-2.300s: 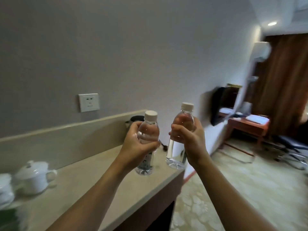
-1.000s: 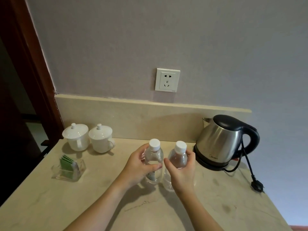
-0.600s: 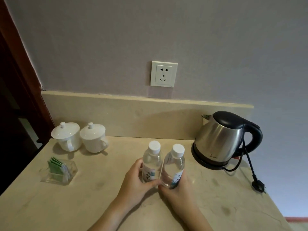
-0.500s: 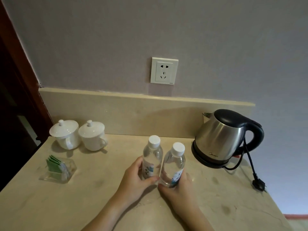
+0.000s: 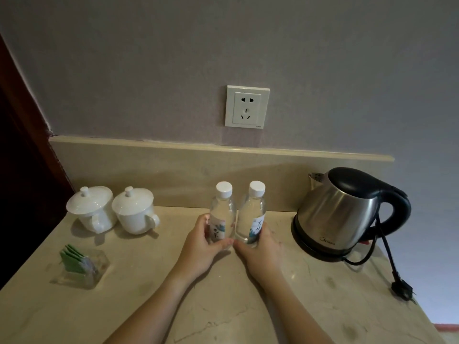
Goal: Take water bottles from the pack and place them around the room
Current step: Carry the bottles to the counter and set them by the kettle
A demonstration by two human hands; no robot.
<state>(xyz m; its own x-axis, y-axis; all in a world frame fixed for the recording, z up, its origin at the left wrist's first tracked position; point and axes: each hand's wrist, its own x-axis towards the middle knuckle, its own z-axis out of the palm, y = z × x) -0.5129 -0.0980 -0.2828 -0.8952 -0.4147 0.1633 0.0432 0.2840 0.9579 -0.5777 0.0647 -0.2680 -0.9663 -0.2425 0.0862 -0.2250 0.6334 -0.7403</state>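
Two small clear water bottles with white caps stand upright side by side on the beige marble counter [image 5: 223, 306]. My left hand [image 5: 201, 247] wraps the lower part of the left bottle [image 5: 222, 212]. My right hand [image 5: 260, 252] wraps the lower part of the right bottle [image 5: 252, 214]. Both bottles touch each other and rest on the counter, roughly midway between the cups and the kettle. The bottle pack is not in view.
A steel kettle [image 5: 342, 214] with a black handle stands at the right, its cord and plug [image 5: 401, 290] lying on the counter. Two lidded white cups [image 5: 111, 209] sit at the left, a clear holder of green sachets [image 5: 79, 265] in front. A wall socket [image 5: 247, 107] is above.
I turned from the room to the counter and lowered both bottles onto it. My hands slid down to the bottles' bases and stay on them.
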